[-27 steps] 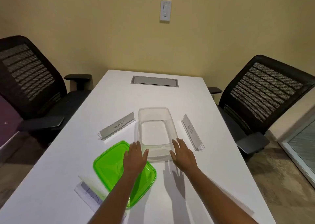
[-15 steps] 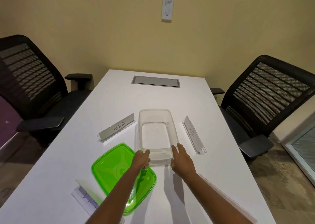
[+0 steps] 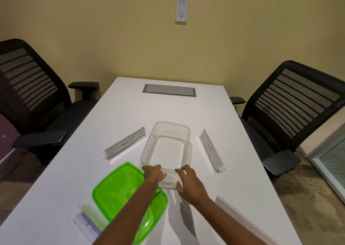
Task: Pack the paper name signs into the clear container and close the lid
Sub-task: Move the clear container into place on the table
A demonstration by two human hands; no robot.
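- The container (image 3: 146, 151) sits empty mid-table (image 3: 130, 110); I judge nothing is packed yet.
- Left hand (image 3: 154, 173) and right hand (image 3: 188, 181) both grip its near rim, at 6 o'clock.
- Four signs lie outside it: ZEBRA sign (image 3: 124, 143) at 10 o'clock, BETA sign (image 3: 211, 149) at 3, near-left sign (image 3: 87, 220) at 7, near-right sign (image 3: 242, 220) at 5.
- The lid (image 3: 121, 192) lies off at 7 o'clock; packing and closing remain.

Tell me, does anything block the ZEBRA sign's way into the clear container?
Nothing visible does. The ZEBRA sign lies on bare table beside the open, empty clear container; the green lid lies aside.
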